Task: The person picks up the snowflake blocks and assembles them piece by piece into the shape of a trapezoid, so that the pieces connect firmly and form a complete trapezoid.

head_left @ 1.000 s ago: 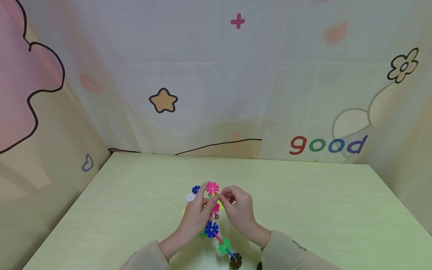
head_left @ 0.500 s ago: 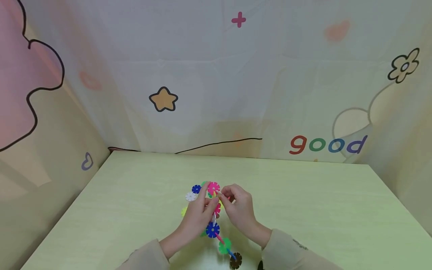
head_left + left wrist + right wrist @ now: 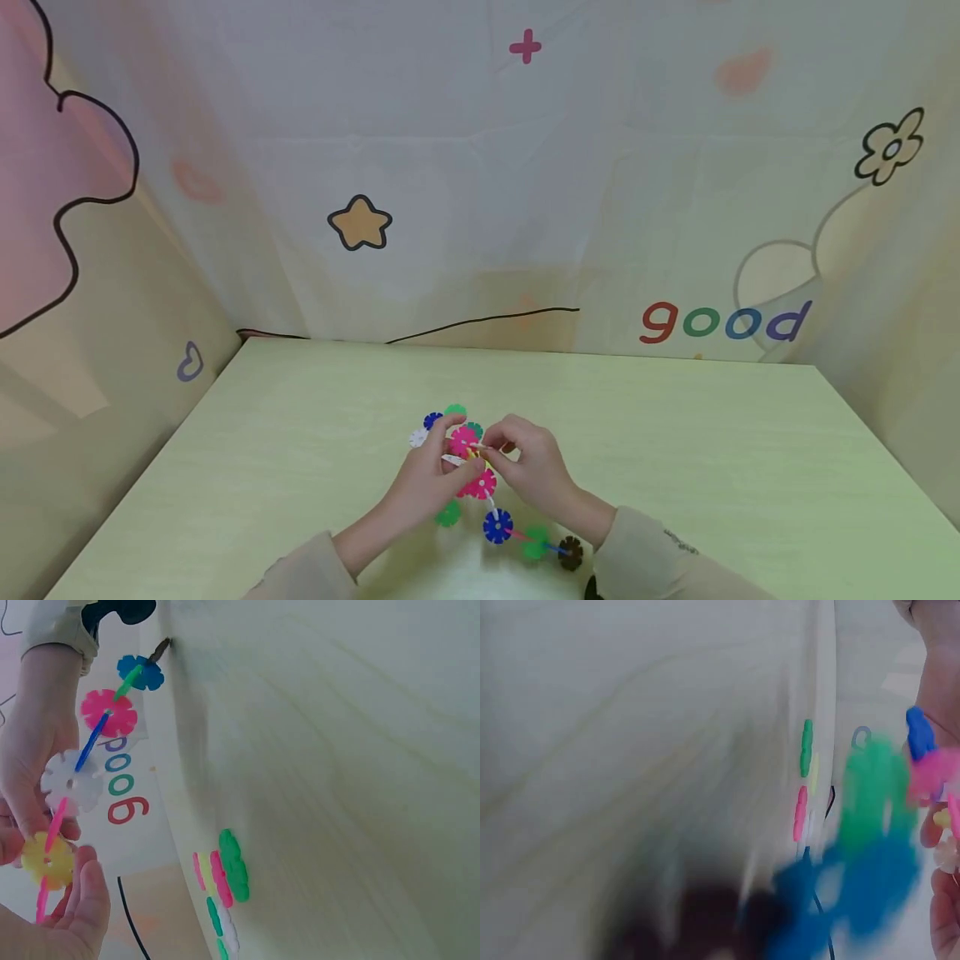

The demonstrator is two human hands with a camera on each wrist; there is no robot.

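Linked snowflake discs hang between the two hands. The left hand (image 3: 429, 477) grips the cluster around a pink disc (image 3: 464, 440), thumb and fingers bent about it. Thumb and forefinger of the right hand (image 3: 534, 462) pinch a small white piece (image 3: 476, 447) at that disc's right side. A tail of discs runs down to the right: blue (image 3: 498, 527), green (image 3: 536, 542) and brown (image 3: 570, 552). In the left wrist view a yellow disc (image 3: 47, 860) is between the hands, joined to a white disc (image 3: 71, 782). Fingers partly hide the joints.
Beyond the left hand several discs rest on the table (image 3: 300, 433), among them white (image 3: 417, 438), blue (image 3: 432, 421) and green (image 3: 455, 411). Another green disc (image 3: 448, 514) shows below the left hand. A printed curtain (image 3: 465, 167) stands behind the table.
The tail of blue, green and brown discs has swung to the right. The held pink disc has tilted and moved slightly down, and both hands stay on the cluster.
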